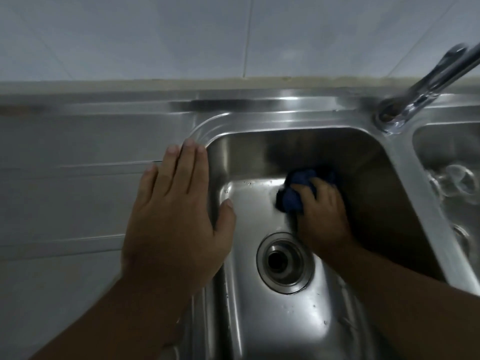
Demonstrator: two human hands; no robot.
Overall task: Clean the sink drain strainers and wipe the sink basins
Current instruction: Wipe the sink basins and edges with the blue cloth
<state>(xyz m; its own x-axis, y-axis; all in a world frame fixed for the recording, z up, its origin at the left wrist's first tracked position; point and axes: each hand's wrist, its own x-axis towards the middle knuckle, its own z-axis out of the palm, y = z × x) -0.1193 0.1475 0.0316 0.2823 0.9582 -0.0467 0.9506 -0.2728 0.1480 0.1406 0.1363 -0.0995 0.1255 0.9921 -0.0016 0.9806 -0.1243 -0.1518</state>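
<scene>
Sink basin (259, 320), center to lower right of the frame: pressing a bunched blue cloth (293, 196) onto its far floor with the right hand (322, 216), gripping it in curled fingers just above the drain (284, 261). Resting the left hand (174, 216) flat on the drainboard (78, 178) at left-center, fingers straight, thumb hanging over the basin edge, holding nothing. Catching the faucet (415, 100) upper right and a second basin (454, 165) at the right edge.

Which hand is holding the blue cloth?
The right hand, down inside the shiny steel sink basin, grips the crumpled blue cloth. The left hand lies flat and open on the basin's edge, holding nothing.
</scene>
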